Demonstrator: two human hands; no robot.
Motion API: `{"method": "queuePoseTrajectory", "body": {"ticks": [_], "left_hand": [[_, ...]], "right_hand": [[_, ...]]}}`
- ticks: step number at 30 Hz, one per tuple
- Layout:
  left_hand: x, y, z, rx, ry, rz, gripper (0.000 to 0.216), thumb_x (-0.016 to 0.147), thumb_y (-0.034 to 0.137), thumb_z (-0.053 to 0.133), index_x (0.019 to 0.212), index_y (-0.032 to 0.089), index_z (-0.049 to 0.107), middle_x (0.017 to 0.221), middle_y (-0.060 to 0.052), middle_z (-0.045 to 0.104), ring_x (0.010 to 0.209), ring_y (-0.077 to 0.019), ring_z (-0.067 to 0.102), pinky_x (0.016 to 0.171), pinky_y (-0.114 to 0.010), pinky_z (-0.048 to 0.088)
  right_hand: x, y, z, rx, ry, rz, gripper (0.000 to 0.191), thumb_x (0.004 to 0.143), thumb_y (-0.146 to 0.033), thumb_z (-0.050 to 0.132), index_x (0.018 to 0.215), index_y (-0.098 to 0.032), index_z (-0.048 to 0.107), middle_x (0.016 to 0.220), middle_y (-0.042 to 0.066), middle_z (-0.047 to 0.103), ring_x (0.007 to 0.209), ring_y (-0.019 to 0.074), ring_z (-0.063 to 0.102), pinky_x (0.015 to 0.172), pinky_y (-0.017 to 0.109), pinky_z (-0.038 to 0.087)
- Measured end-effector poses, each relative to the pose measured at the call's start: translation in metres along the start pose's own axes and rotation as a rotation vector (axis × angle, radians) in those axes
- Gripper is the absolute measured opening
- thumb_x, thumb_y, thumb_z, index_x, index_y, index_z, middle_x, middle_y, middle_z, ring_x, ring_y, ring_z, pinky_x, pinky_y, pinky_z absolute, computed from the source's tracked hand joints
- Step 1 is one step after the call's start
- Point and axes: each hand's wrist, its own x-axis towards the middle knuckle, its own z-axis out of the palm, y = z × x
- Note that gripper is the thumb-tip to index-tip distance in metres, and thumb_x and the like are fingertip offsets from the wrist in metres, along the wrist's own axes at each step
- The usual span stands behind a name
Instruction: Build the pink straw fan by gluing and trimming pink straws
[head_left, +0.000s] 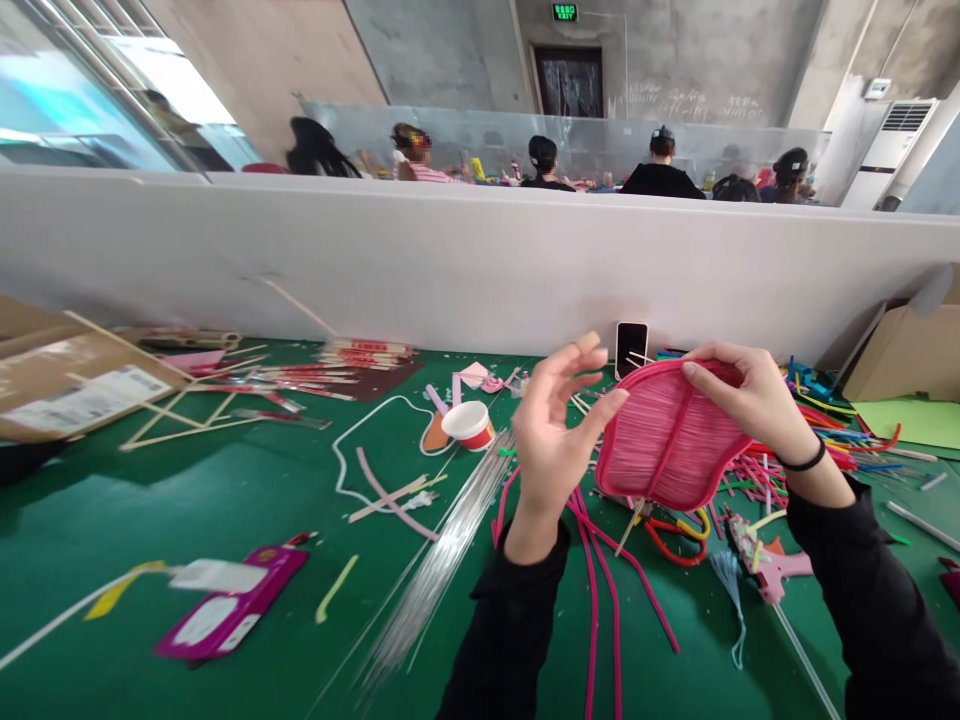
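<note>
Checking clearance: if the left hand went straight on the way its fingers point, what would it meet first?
The pink woven piece: fingers of the left hand angle up and right, close to its edge; the right hand holds its far side. Depth is unclear; they may already touch.

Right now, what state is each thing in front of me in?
pink woven panel, held up above the mat
left hand, open, fingertips at the panel's left edge
right hand, gripping the panel's top edge
phone, upright against the partition, screen dark
glue gun, lying on the mat
</note>
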Motion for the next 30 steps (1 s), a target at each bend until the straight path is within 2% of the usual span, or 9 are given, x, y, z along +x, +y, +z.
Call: {"method": "queuePoseTrajectory", "body": {"ticks": [2, 4, 6, 8, 12, 15, 18, 24, 30], "left_hand": [[-0.002, 0.001, -0.004, 0.031, 0.117, 0.091, 0.042, 0.075, 0.024, 0.081, 0.114, 0.024, 0.064, 0.096, -0.002, 0.076, 0.089, -0.0189, 0.072, 0.093, -0.043, 0.057], [-0.002, 0.003, -0.007, 0.045, 0.158, 0.151, 0.042, 0.072, 0.023, 0.084, 0.110, 0.025, 0.066, 0.079, 0.003, 0.075, 0.078, -0.0180, 0.072, 0.092, -0.044, 0.058], [-0.002, 0.005, -0.008, 0.058, 0.166, 0.174, 0.037, 0.072, 0.025, 0.084, 0.106, 0.026, 0.069, 0.076, 0.004, 0.075, 0.075, -0.0180, 0.073, 0.090, -0.044, 0.059], [0.000, 0.006, -0.007, 0.083, 0.181, 0.163, 0.028, 0.078, 0.028, 0.079, 0.105, 0.026, 0.070, 0.085, 0.002, 0.078, 0.075, -0.0182, 0.074, 0.089, -0.044, 0.060], [0.008, 0.008, 0.000, 0.045, 0.114, 0.028, 0.030, 0.091, 0.033, 0.064, 0.120, 0.026, 0.065, 0.114, -0.005, 0.075, 0.086, -0.0194, 0.075, 0.088, -0.039, 0.061], [0.015, 0.012, 0.007, -0.052, -0.078, -0.148, 0.051, 0.088, 0.033, 0.068, 0.136, 0.024, 0.054, 0.109, -0.007, 0.075, 0.094, -0.0225, 0.074, 0.087, -0.037, 0.061], [0.018, 0.015, 0.010, -0.117, -0.190, -0.302, 0.062, 0.081, 0.030, 0.075, 0.137, 0.020, 0.051, 0.096, -0.007, 0.077, 0.092, -0.0236, 0.074, 0.083, -0.036, 0.062], [0.014, 0.011, 0.011, -0.259, -0.206, -0.496, 0.059, 0.076, 0.029, 0.077, 0.130, 0.024, 0.056, 0.086, -0.003, 0.074, 0.073, -0.0186, 0.071, 0.061, -0.029, 0.060], [0.012, 0.014, 0.015, -0.447, -0.187, -0.592, 0.059, 0.070, 0.023, 0.079, 0.125, 0.023, 0.059, 0.076, 0.003, 0.066, 0.064, -0.0120, 0.063, 0.058, -0.023, 0.054]], "right_hand": [[0.000, 0.000, -0.001, 0.009, -0.002, 0.008, 0.021, 0.085, -0.038, 0.060, 0.084, -0.020, 0.072, 0.080, 0.003, 0.075, 0.075, 0.0188, 0.068, 0.071, 0.031, 0.050], [0.000, 0.000, -0.001, 0.018, -0.005, 0.013, 0.022, 0.085, -0.038, 0.060, 0.084, -0.020, 0.072, 0.080, 0.003, 0.075, 0.075, 0.0189, 0.068, 0.071, 0.031, 0.050], [0.000, 0.000, 0.000, 0.020, -0.009, 0.015, 0.022, 0.085, -0.039, 0.060, 0.084, -0.020, 0.072, 0.079, 0.003, 0.075, 0.075, 0.0188, 0.068, 0.072, 0.031, 0.050], [0.000, -0.001, 0.000, 0.019, -0.014, 0.014, 0.023, 0.085, -0.040, 0.060, 0.084, -0.020, 0.072, 0.080, 0.003, 0.074, 0.075, 0.0189, 0.068, 0.072, 0.032, 0.050], [0.000, -0.002, 0.000, -0.001, -0.022, 0.000, 0.023, 0.086, -0.040, 0.060, 0.084, -0.020, 0.072, 0.080, 0.003, 0.074, 0.075, 0.0192, 0.067, 0.071, 0.032, 0.050], [-0.001, -0.003, -0.001, -0.013, -0.031, -0.012, 0.023, 0.087, -0.039, 0.059, 0.086, -0.020, 0.072, 0.080, 0.003, 0.074, 0.076, 0.0191, 0.067, 0.070, 0.031, 0.049], [-0.001, -0.005, 0.000, -0.009, -0.033, -0.016, 0.022, 0.087, -0.038, 0.059, 0.086, -0.020, 0.072, 0.081, 0.004, 0.074, 0.076, 0.0191, 0.067, 0.070, 0.031, 0.049], [-0.004, -0.010, 0.000, 0.020, -0.034, -0.011, 0.021, 0.086, -0.038, 0.060, 0.084, -0.020, 0.071, 0.081, 0.004, 0.074, 0.075, 0.0190, 0.067, 0.071, 0.031, 0.050], [-0.006, -0.012, -0.002, 0.057, -0.056, 0.003, 0.022, 0.086, -0.038, 0.061, 0.087, -0.019, 0.072, 0.082, 0.004, 0.074, 0.076, 0.0186, 0.067, 0.072, 0.031, 0.051]]}}
